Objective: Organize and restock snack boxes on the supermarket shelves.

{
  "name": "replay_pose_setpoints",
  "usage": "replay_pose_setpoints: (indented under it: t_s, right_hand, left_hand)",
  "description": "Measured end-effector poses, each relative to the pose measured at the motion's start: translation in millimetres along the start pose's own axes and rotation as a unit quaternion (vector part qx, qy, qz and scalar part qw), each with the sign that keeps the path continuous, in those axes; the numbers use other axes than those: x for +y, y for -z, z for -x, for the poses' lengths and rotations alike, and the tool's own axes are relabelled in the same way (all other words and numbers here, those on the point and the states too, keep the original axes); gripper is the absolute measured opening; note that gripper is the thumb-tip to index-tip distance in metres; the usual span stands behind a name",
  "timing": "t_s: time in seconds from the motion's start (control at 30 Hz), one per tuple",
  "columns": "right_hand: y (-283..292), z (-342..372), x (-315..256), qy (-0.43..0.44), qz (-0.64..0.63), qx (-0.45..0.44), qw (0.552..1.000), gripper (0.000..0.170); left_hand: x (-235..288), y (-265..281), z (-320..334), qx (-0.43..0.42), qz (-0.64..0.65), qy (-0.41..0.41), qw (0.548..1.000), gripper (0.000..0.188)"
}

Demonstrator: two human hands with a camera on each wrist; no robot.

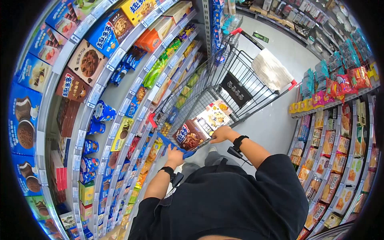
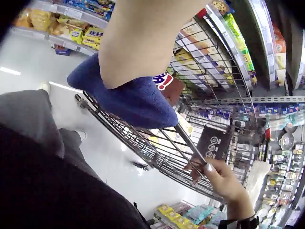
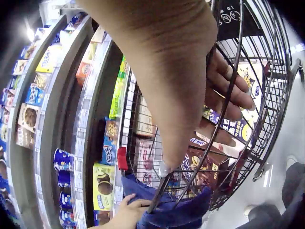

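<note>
A wire shopping cart (image 1: 244,56) stands before the person, a blue cloth (image 1: 182,151) draped over its near rim. My left hand (image 1: 175,156) grips the rim through this cloth; in the left wrist view its fingers are hidden behind the hand and the cloth (image 2: 128,102). Farther right, my right hand (image 1: 224,134) holds the bare rim, its thumb on the bar and its fingers inside the basket, as the right wrist view shows. Inside the cart lie a brown cookie box (image 1: 191,135) and, beside it, a pale box with yellow pictures (image 1: 216,117).
Shelves of cookies and snacks (image 1: 92,100) rise close on the left. On the right stands another snack shelf (image 1: 332,160). A white cloth (image 1: 272,69) hangs over the cart's far end, with a green arrow sign (image 1: 261,37) on the floor beyond.
</note>
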State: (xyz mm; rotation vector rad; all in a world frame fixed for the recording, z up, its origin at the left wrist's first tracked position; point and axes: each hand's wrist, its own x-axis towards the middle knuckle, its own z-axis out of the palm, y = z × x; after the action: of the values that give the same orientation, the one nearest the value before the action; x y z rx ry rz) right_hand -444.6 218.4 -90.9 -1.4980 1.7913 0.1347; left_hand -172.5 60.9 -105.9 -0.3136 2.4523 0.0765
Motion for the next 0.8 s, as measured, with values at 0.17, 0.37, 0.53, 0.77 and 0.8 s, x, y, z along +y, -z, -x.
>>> replay_pose_setpoints:
  t_s: [0.17, 0.37, 0.53, 0.77, 0.8]
  right_hand:
    - [5, 24, 33, -0.043, 0.018, 0.069, 0.997, 0.055]
    - [7, 57, 59, -0.094, -0.004, 0.187, 0.978, 0.045]
    - [88, 96, 26, 0.003, -0.094, 0.357, 0.929, 0.034]
    - [237, 296, -159, 0.308, 0.151, 0.612, 0.713, 0.03]
    - [230, 315, -173, 0.322, 0.176, 0.633, 0.682, 0.03]
  left_hand:
    - [31, 22, -22, 0.041, 0.024, -0.019, 0.999, 0.025]
    - [60, 35, -51, 0.11, 0.064, -0.069, 0.99, 0.032]
    - [73, 65, -72, 0.096, 0.104, -0.109, 0.984, 0.037]
    - [84, 54, -121, 0.191, 0.083, -0.132, 0.969, 0.037]
    - [85, 75, -114, 0.11, 0.031, -0.13, 0.985, 0.036]
